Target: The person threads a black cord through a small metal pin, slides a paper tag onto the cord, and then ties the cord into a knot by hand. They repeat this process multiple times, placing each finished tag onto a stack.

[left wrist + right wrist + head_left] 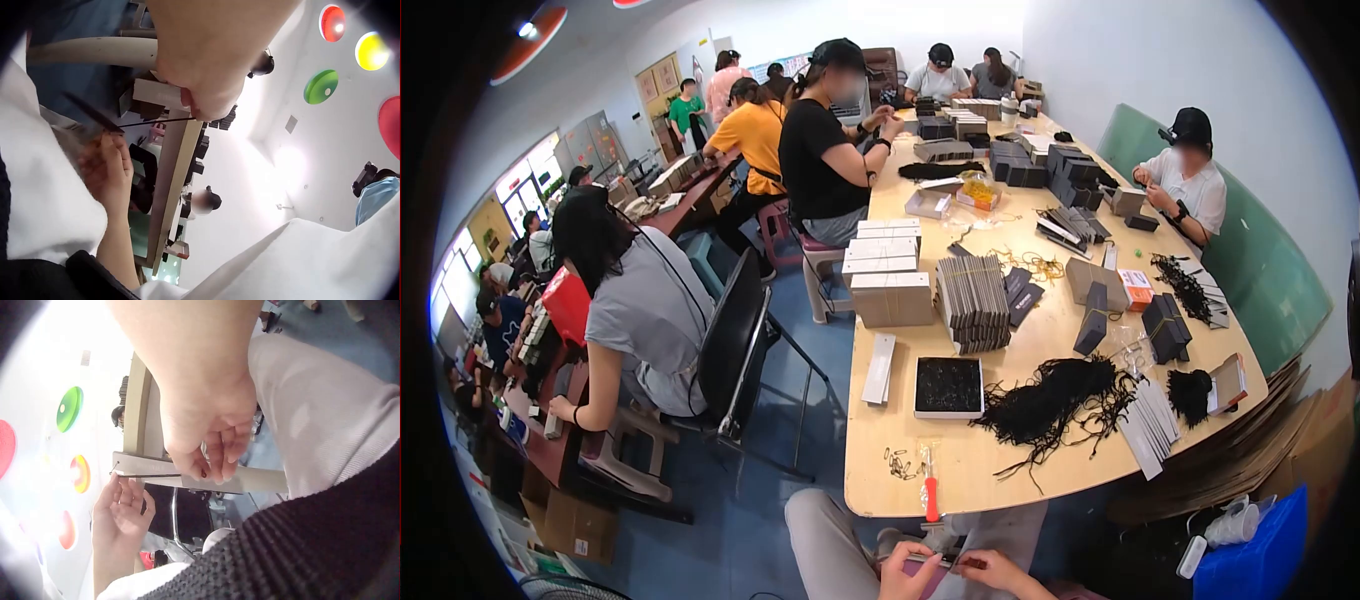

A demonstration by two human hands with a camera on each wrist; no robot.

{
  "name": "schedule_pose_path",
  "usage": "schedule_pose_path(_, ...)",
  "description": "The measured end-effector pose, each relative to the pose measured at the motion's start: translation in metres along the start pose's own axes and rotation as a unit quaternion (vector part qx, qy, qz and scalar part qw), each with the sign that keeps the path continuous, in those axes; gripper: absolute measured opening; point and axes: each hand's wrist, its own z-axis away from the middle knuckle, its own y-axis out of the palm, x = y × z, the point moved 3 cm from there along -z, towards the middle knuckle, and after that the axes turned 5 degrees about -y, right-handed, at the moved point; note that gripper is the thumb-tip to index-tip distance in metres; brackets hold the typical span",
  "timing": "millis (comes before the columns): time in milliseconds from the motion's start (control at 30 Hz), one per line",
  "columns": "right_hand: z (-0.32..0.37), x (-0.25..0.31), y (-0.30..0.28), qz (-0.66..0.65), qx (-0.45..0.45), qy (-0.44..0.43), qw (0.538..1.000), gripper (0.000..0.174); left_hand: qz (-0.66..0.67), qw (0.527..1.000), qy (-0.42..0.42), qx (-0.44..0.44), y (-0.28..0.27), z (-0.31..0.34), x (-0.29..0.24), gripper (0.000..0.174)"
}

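Observation:
Low over the lap, in front of the table's near edge, my left hand [908, 574] and right hand [992, 574] are close together. A slim light-grey hang tag [140, 465] with a small hole at one end lies between them. My right hand [212, 440] grips the tag from the far end; in the left wrist view the tag [90, 111] looks like a dark strip. A thin black cord [156, 122] stretches taut between the hands. My left fingers pinch it, close by the holed end in the right wrist view.
A red-handled tool [930, 497] lies at the table's near edge, beside small metal pieces [898, 463]. Behind stand an open box [948, 388] of black bits, a heap of black cords [1055, 400], fanned tags [1148, 428] and banded stacks [973, 303]. People sit around the table.

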Motion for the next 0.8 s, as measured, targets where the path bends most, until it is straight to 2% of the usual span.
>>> schedule_pose_path(33,0.0,-0.004,0.001,0.011,0.005,0.013,1.0,0.019,-0.003,1.0,0.003,0.002,-0.001,0.0,0.0,0.012)
schedule_pose_path(67,-0.001,-0.018,0.006,-0.057,0.005,0.011,0.998,0.019,0.002,1.0,-0.008,0.014,-0.002,-0.001,0.0,0.012)
schedule_pose_path(100,-0.001,-0.014,0.005,-0.057,0.005,0.009,0.998,0.019,0.001,1.0,-0.005,0.013,-0.003,-0.001,0.0,0.012)
schedule_pose_path(167,0.002,0.009,0.001,-0.014,-0.013,-0.02,1.0,0.021,0.107,0.991,-0.039,0.078,-0.002,-0.003,0.003,0.012)
schedule_pose_path(200,0.004,0.026,-0.002,-0.014,-0.007,-0.028,0.999,0.021,0.117,0.99,-0.01,0.075,-0.002,-0.004,0.007,0.012)
schedule_pose_path(267,0.015,0.065,-0.015,0.048,-0.061,-0.081,0.994,0.013,0.141,0.985,-0.038,0.087,-0.008,-0.004,0.013,0.012)
schedule_pose_path(300,0.019,0.076,-0.017,0.046,-0.053,-0.093,0.993,0.013,0.152,0.982,-0.055,0.097,-0.009,-0.002,0.01,0.012)
schedule_pose_path(333,0.023,0.087,-0.021,0.168,-0.066,-0.131,0.975,0.013,0.203,0.97,-0.067,0.117,-0.005,0.003,-0.006,0.013)
schedule_pose_path(367,0.026,0.094,-0.025,0.286,-0.081,-0.166,0.94,0.014,0.189,0.972,-0.055,0.127,-0.006,0.004,-0.004,0.013)
schedule_pose_path(400,0.025,0.094,-0.028,0.284,-0.078,-0.174,0.94,0.014,0.187,0.973,-0.05,0.125,-0.006,0.005,-0.004,0.013)
schedule_pose_path(433,0.024,0.088,-0.029,0.142,-0.004,-0.119,0.983,0.014,0.185,0.974,-0.046,0.124,-0.006,0.006,-0.003,0.013)
schedule_pose_path(467,0.024,0.085,-0.027,-0.003,0.069,-0.058,0.996,0.015,0.183,0.975,-0.043,0.121,-0.008,0.005,0.007,0.013)
schedule_pose_path(500,0.024,0.093,-0.029,-0.004,0.071,-0.063,0.995,0.015,0.174,0.977,-0.041,0.119,-0.013,0.002,0.024,0.013)
schedule_pose_path(567,0.023,0.113,-0.032,-0.233,0.161,0.049,0.958,0.012,0.162,0.979,-0.034,0.117,-0.018,-0.001,0.028,0.013)
schedule_pose_path(600,0.023,0.122,-0.033,-0.232,0.163,0.046,0.958,0.012,0.175,0.977,-0.027,0.12,-0.017,0.003,0.024,0.013)
schedule_pose_path(633,0.022,0.134,-0.035,-0.137,0.09,-0.033,0.986,0.012,0.188,0.974,-0.022,0.124,-0.017,0.004,0.021,0.012)
schedule_pose_path(667,0.022,0.147,-0.037,-0.039,0.013,-0.112,0.993,0.011,0.187,0.973,-0.022,0.132,-0.019,0.005,0.025,0.012)
schedule_pose_path(700,0.022,0.156,-0.035,-0.039,0.013,-0.115,0.993,0.011,0.185,0.973,-0.02,0.132,-0.019,0.006,0.021,0.012)
schedule_pose_path(767,0.024,0.178,-0.034,-0.029,-0.022,-0.202,0.979,0.011,0.175,0.974,-0.017,0.145,-0.017,0.011,0.013,0.012)
schedule_pose_path(800,0.025,0.185,-0.032,-0.014,-0.038,-0.211,0.977,0.011,0.174,0.973,-0.014,0.152,-0.019,0.013,0.011,0.011)
